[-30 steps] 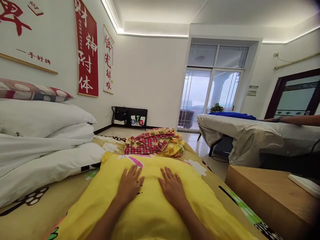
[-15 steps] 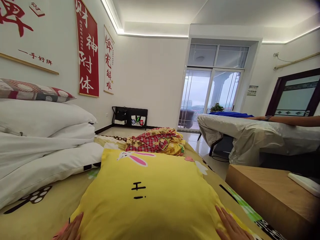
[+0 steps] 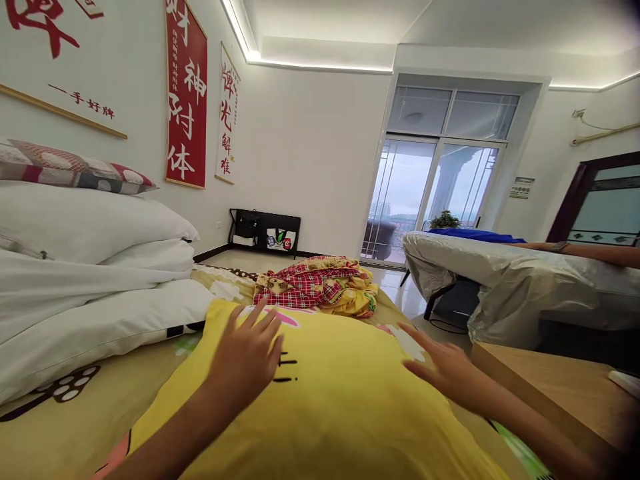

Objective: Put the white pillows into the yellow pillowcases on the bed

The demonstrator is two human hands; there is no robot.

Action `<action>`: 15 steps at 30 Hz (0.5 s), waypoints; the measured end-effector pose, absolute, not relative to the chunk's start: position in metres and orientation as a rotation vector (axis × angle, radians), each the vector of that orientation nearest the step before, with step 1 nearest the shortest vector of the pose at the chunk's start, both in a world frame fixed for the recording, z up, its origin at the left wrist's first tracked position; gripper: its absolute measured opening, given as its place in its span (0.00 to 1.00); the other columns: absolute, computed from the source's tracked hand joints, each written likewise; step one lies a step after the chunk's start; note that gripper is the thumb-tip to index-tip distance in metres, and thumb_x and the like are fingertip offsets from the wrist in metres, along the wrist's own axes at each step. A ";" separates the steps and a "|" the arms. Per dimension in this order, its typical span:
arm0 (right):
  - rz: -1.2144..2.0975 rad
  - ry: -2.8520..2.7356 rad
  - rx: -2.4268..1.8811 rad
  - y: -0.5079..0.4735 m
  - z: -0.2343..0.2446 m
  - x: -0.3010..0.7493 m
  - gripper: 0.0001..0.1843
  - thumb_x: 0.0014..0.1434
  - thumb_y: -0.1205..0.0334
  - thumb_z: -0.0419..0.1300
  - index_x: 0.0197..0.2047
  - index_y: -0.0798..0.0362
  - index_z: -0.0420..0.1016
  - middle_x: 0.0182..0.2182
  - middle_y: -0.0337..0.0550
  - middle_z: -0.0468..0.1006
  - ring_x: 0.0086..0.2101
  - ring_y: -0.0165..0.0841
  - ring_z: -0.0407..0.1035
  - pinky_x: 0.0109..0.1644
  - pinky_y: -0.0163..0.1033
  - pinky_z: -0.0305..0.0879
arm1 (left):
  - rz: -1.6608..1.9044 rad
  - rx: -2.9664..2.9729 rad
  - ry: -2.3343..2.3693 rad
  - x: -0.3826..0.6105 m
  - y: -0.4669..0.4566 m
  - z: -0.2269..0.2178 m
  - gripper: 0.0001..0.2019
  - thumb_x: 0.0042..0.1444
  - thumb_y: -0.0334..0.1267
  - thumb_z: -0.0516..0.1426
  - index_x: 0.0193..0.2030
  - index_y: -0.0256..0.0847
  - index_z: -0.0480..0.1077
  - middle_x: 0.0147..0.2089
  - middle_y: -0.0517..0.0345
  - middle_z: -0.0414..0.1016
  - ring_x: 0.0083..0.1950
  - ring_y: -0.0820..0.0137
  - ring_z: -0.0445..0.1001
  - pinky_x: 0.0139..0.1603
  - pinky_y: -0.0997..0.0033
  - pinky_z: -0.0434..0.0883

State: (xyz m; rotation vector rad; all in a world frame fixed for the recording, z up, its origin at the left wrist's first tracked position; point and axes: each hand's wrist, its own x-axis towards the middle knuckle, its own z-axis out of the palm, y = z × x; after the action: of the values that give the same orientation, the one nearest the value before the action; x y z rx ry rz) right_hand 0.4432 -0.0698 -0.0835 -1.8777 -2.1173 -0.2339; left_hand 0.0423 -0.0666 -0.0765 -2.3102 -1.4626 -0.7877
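Observation:
A plump yellow pillow, printed with black lettering and pink rabbit ears, lies in front of me on a patterned bed sheet. Over its left part is my left hand, fingers spread, covering some of the print; whether it touches the cloth I cannot tell. My right hand reaches in over the pillow's right edge with fingers stretched out and thumb apart. Neither hand holds anything. Just beyond the pillow's far edge lies a rumpled heap of red plaid and yellow cloth.
White pillows are stacked at left, with a checked pillow on top. At right stand a wooden box-like surface and a plastic-covered table, where another person's forearm rests. A black rack stands by the far wall.
Both my hands have left the pillow's near sides and moved forward over it, the left toward its far left part, the right toward its far right edge. The view has shifted slightly.

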 end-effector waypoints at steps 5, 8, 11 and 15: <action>-0.290 -2.191 -1.757 0.021 -0.021 0.324 0.35 0.60 0.54 0.52 0.68 0.52 0.51 0.65 0.50 0.57 0.63 0.46 0.50 0.63 0.57 0.46 | -0.656 -2.291 -1.559 0.128 0.044 -0.026 0.19 0.59 0.33 0.47 0.55 0.35 0.70 0.67 0.42 0.58 0.71 0.55 0.46 0.67 0.39 0.38; -0.289 -2.136 -1.792 0.063 -0.086 0.289 0.27 0.64 0.54 0.47 0.64 0.50 0.60 0.61 0.47 0.63 0.61 0.45 0.57 0.60 0.54 0.56 | -0.627 -2.332 -1.691 0.136 0.084 -0.095 0.20 0.62 0.36 0.45 0.54 0.36 0.71 0.62 0.39 0.66 0.67 0.54 0.57 0.63 0.37 0.51; -0.148 -2.286 -1.731 0.096 -0.169 0.293 0.24 0.64 0.47 0.45 0.60 0.38 0.67 0.57 0.33 0.69 0.56 0.42 0.64 0.58 0.48 0.62 | -0.525 -2.412 -1.815 0.125 0.110 -0.170 0.21 0.62 0.35 0.45 0.56 0.38 0.70 0.59 0.41 0.69 0.63 0.57 0.64 0.63 0.41 0.54; 0.014 -2.216 -1.783 0.116 -0.215 0.360 0.26 0.63 0.44 0.43 0.60 0.37 0.66 0.59 0.32 0.66 0.60 0.41 0.58 0.64 0.48 0.54 | -0.472 -2.463 -2.054 0.068 0.139 -0.200 0.23 0.62 0.45 0.43 0.58 0.45 0.68 0.63 0.48 0.65 0.66 0.56 0.60 0.64 0.37 0.49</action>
State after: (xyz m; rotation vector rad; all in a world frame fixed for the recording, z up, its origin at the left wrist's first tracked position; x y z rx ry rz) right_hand 0.3597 0.1156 -0.2150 -1.7827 -2.2160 0.0143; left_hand 0.0681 0.1386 -0.2001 -2.4629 -2.0538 -0.4723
